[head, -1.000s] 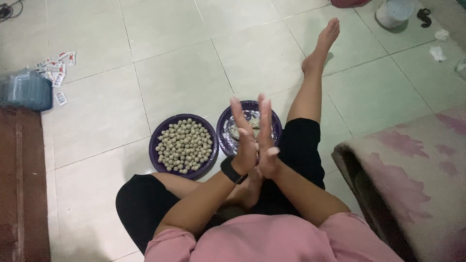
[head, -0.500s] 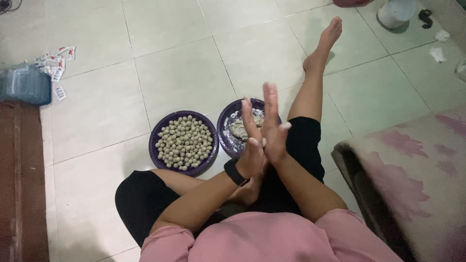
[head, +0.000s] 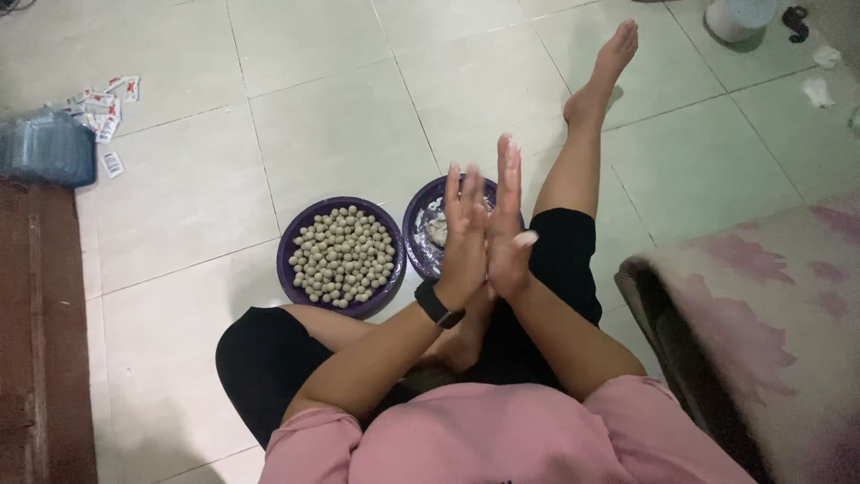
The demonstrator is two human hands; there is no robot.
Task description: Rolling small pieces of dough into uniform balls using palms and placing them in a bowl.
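I sit on a tiled floor with my palms pressed flat together in front of me, fingers straight and pointing away. My left hand (head: 466,235) has a black watch at its wrist. My right hand (head: 508,224) reaches a little farther forward and has white powder on its fingers. Whatever lies between the palms is hidden. Just beyond the hands stands a purple plate (head: 292,269) heaped with several small pale round balls (head: 345,255). A second purple plate (head: 417,235), partly behind my hands, holds whitish dough bits (head: 437,229).
My right leg (head: 582,152) stretches out over the tiles. A pink flowered mattress (head: 770,305) lies at right. A blue bag (head: 45,148) and scattered sachets (head: 107,99) are at far left, above a brown wooden surface (head: 36,358). A white container (head: 739,16) and crumpled tissue (head: 817,90) lie at top right.
My palms have stayed together and slid against each other: the fingers leaned right half a second ago and now stand straighter, the right hand farther forward. The plates have not moved.
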